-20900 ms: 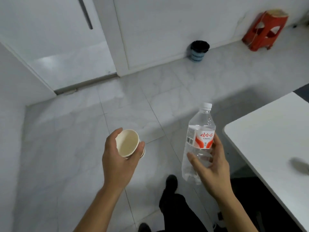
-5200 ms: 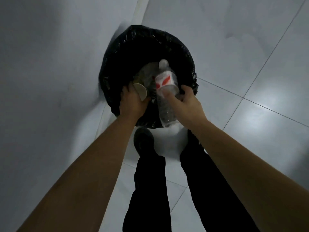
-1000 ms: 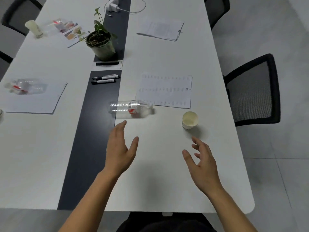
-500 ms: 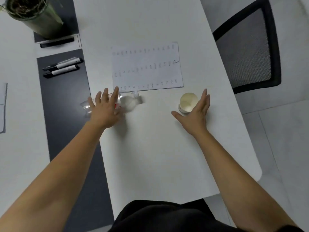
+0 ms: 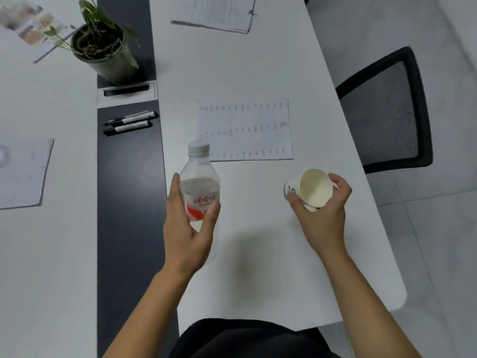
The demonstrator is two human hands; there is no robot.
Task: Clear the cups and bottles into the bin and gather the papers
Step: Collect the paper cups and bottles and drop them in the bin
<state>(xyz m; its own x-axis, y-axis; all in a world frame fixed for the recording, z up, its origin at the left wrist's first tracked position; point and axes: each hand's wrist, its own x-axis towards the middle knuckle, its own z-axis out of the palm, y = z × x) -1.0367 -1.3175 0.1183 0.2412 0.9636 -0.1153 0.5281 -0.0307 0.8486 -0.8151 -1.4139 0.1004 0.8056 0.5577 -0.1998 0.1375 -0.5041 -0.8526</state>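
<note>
Left hand lifted bottle; right hand, cup.

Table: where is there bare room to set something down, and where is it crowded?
Bare: between left hand and right hand, nearer than the printed sheet; also between sheet and stapled papers. Crowded: dark strip with markers, plant.

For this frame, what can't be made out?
Head view:
Printed sheet text: too small, blurred.
Bottle lower half: largely hidden by left hand.
Cup underside: turned away, behind right hand.
Far papers: cut off by top edge.
Clear object at left edge: cut off, blurred.
</note>
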